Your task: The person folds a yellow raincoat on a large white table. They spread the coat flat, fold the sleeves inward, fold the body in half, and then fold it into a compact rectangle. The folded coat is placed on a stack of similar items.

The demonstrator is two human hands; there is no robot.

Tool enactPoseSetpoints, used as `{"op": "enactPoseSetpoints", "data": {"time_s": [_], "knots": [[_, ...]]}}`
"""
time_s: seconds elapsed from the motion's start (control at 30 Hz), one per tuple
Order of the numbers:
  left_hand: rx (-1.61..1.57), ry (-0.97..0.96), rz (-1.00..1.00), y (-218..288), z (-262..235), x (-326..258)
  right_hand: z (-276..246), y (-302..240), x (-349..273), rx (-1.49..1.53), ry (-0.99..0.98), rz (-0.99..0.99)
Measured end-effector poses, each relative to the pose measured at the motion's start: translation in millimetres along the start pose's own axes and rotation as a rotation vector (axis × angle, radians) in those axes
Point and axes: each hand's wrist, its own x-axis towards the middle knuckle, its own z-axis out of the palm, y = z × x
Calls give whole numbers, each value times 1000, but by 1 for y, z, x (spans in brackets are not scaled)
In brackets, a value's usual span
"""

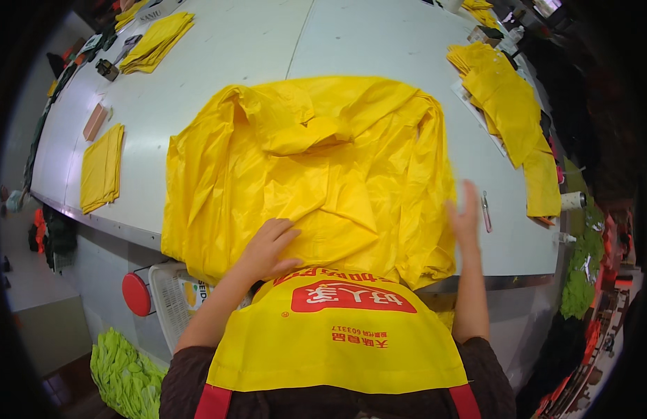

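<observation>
Garment workshop: white worktable (pixel 233 52), spread yellow jacket (pixel 309 181), stacks of folded yellow cloth (pixel 101 169).

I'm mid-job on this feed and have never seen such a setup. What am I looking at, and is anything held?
There is no machine: these are a person's two bare hands, filmed looking down from a head-worn camera. Its fisheye lens bends straight edges near the rim. On the pale table, a yellow garment lies spread in front of the person. The left hand rests open on its near part; the right hand is at its right edge, blurred, so contact is unclear. Neither visibly grips anything. Folded yellow cloth lies to the left, a yellow cloth pile to the right, and a slim pen-like tool nearer the right hand.
</observation>
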Motion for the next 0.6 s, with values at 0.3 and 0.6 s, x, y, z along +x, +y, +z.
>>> {"op": "enactPoseSetpoints", "data": {"time_s": [0.3,0.6], "knots": [[121,-106,52,-12,7,-17,83,-166,-27,-23,-778,-694],[74,-84,20,-16,15,-21,162,-164,88,102,-406,-206]]}}
